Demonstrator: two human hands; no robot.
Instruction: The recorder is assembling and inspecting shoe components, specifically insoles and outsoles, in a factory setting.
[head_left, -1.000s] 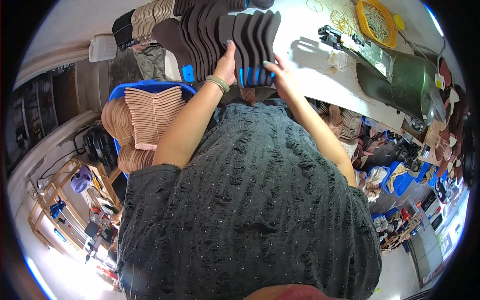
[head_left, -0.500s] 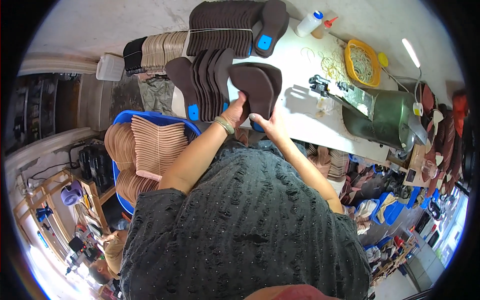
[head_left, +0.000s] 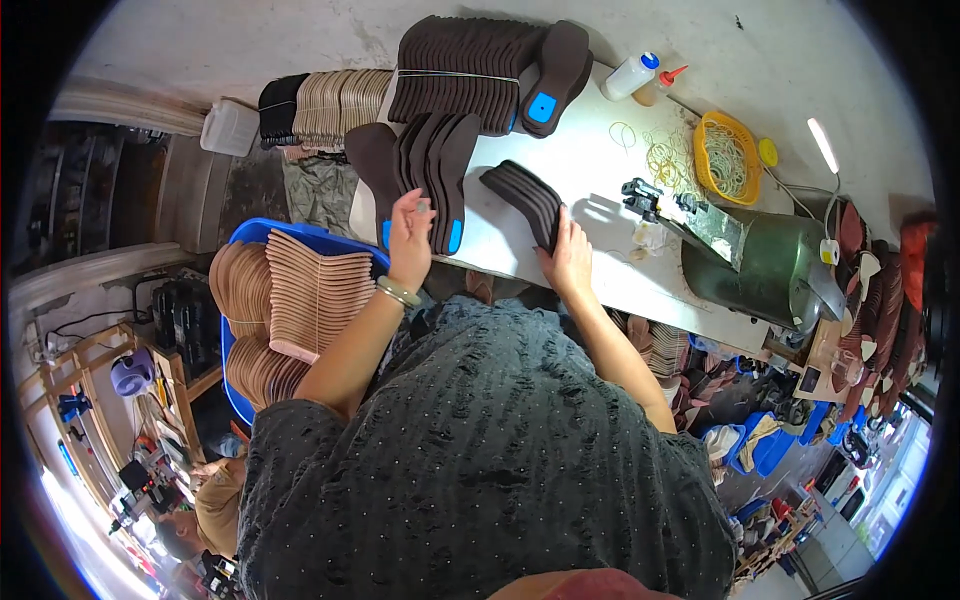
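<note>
My right hand [head_left: 570, 257] grips the near end of a small stack of dark brown insoles [head_left: 526, 198]. The stack stands on edge on the white table [head_left: 500, 245]. To its left, my left hand [head_left: 408, 242] hovers at the front of a loose, leaning row of dark brown insoles [head_left: 437, 165] with blue heel patches. Its fingers are slightly bent and apart, with nothing seen in them; whether they touch the row I cannot tell. Behind, a long row of dark insoles [head_left: 455, 75] is tied with a band, and more lie flat beside it [head_left: 556, 80].
A blue tub [head_left: 236, 345] of pinkish-beige insoles stands at my left. On the table's right are a yellow basket [head_left: 703, 160] of rubber bands, loose bands, two bottles [head_left: 630, 78] and a green machine [head_left: 745, 255]. Another person [head_left: 218, 505] is at lower left.
My left hand has let go of the held insoles and moved left to the leaning row. The right hand has shifted right; its insoles have turned from face-up to edge-on.
</note>
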